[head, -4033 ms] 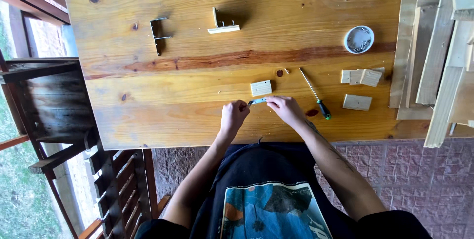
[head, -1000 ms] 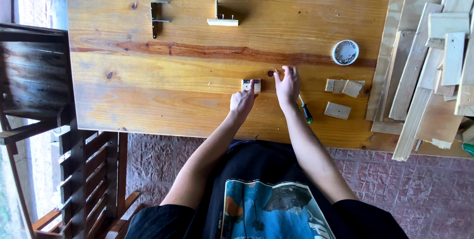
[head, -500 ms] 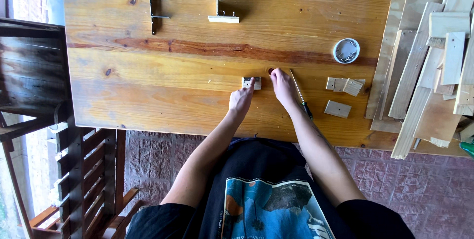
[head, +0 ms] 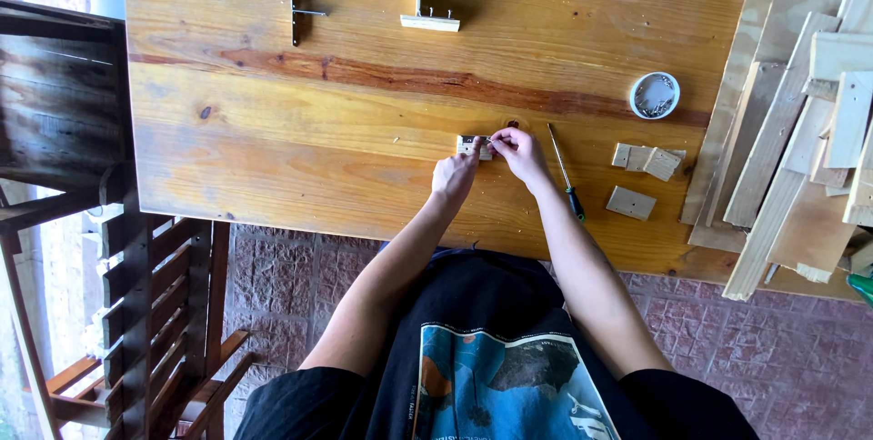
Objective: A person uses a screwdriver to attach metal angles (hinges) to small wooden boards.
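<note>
A small pale wooden block [head: 469, 145] lies on the wooden table [head: 300, 149] near its front edge. My left hand [head: 455, 174] holds the block from the near side, with my fingers curled on it. My right hand [head: 520, 151] is just right of the block. Its fingertips pinch a tiny thin metal piece, too small to make out, against the block's right end. A screwdriver [head: 566, 182] with a dark handle lies untouched on the table, right of my right hand.
A round tin [head: 655, 95] of small metal parts stands at the right. Small wooden squares [head: 647, 160] and another square [head: 630, 203] lie nearby. Two wood-and-metal pieces [head: 431, 15] [head: 298, 7] lie at the far edge. Planks [head: 800, 140] are stacked at the right, and a dark chair [head: 73, 104] stands at the left.
My right hand has left the table surface beside the screwdriver and moved left to the block with its fingertips pinched. My left hand has stayed on the block.
</note>
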